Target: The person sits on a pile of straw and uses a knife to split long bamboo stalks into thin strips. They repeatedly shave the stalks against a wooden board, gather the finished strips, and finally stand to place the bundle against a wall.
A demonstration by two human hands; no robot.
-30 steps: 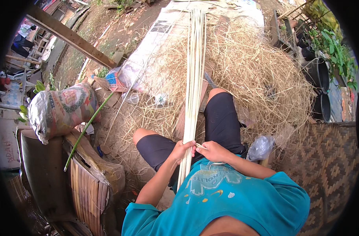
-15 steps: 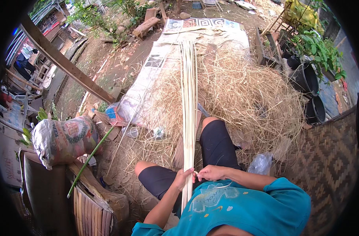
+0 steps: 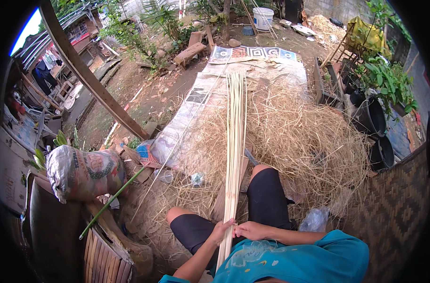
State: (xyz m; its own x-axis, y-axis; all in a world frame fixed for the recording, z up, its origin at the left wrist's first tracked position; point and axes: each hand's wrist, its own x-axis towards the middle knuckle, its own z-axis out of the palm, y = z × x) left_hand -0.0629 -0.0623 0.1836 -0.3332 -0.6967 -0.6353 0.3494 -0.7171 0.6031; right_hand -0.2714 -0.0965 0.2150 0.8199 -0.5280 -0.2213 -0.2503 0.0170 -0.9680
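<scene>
A long bundle of thin, pale bamboo strips runs from my lap out over the shavings, its far ends slightly fanned. My left hand is wrapped round its near part. Against the bundle's right side, my right hand is closed with its fingers bent in a pinch, close to the left fingertips. What lies between those fingers is too small and hidden to make out. The near end of the bundle rests against my teal shirt, between my thighs.
Curly shavings heap over a pale sheet ahead. A stuffed sack and a green stick are at left. Black pots stand at right beside a woven mat. A slanting wooden post crosses the left side.
The view has tilted up, so the scene sits lower and more of the yard shows. My right hand has come closer to the bundle; my left still grips it.
</scene>
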